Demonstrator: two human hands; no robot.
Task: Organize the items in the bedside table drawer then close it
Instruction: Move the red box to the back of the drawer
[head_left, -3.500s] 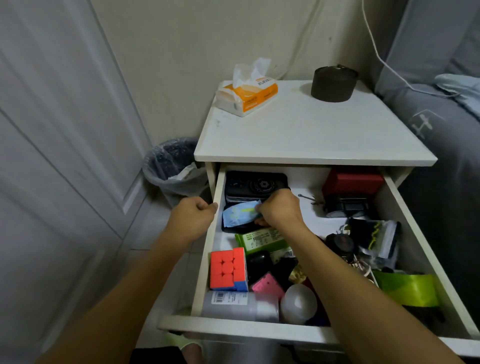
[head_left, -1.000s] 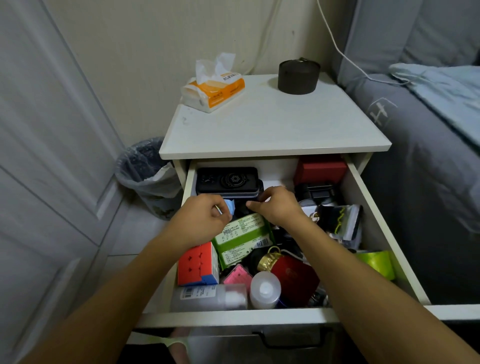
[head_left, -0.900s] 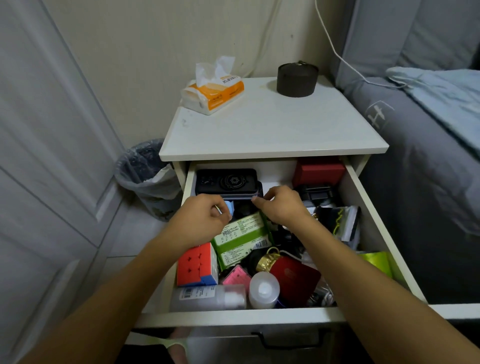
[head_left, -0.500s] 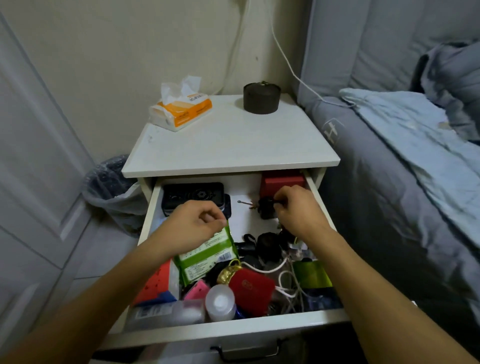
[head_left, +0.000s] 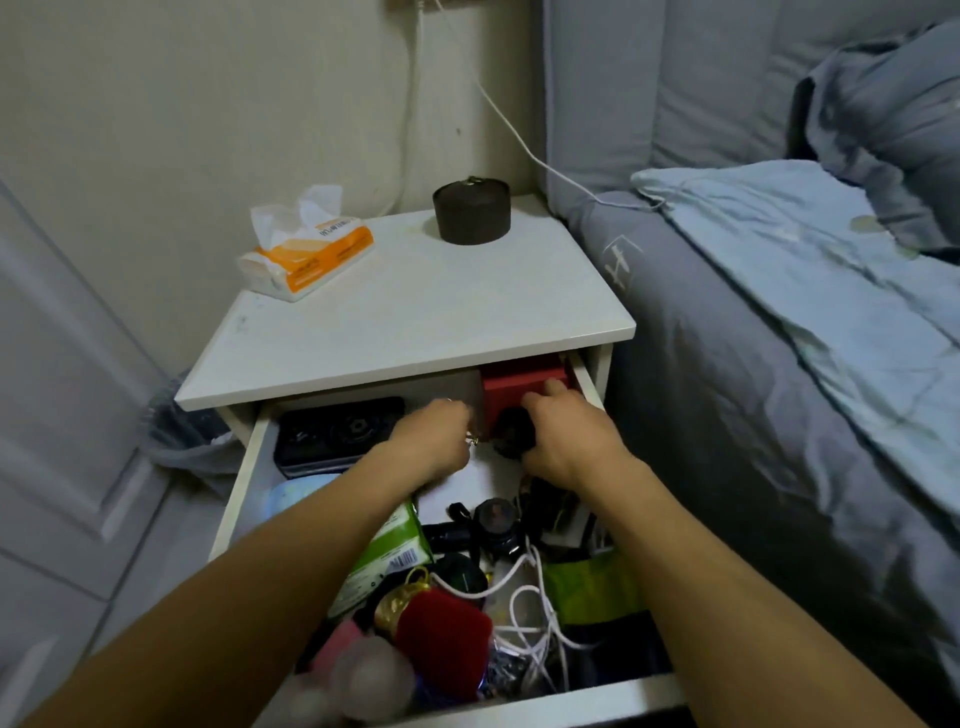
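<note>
The drawer stands pulled well out under the tabletop, and both hands work at its far end. The right hand has its fingers curled round a small black thing just in front of the red box in the far right corner; one fingertip touches the box's edge. The left hand is beside it with fingers bent, and something small and shiny shows at its fingertips, but whether it pinches that or merely brushes it cannot be told. To the left lies a black case, with a pale blue packet just near of it. The near half of the drawer is a jumble: a green pack, a red pouch, a white cable looping through the lot, and a green roll against the right side. The main risk, as I judge it, is that cable: lifting or sliding anything it runs over or under may drag neighbours along and undo the sorting. Small shiny bits could also slip behind the box and be lost. And if tall things such as the box are stacked higher, they may catch under the tabletop when the drawer is pushed shut.
</note>
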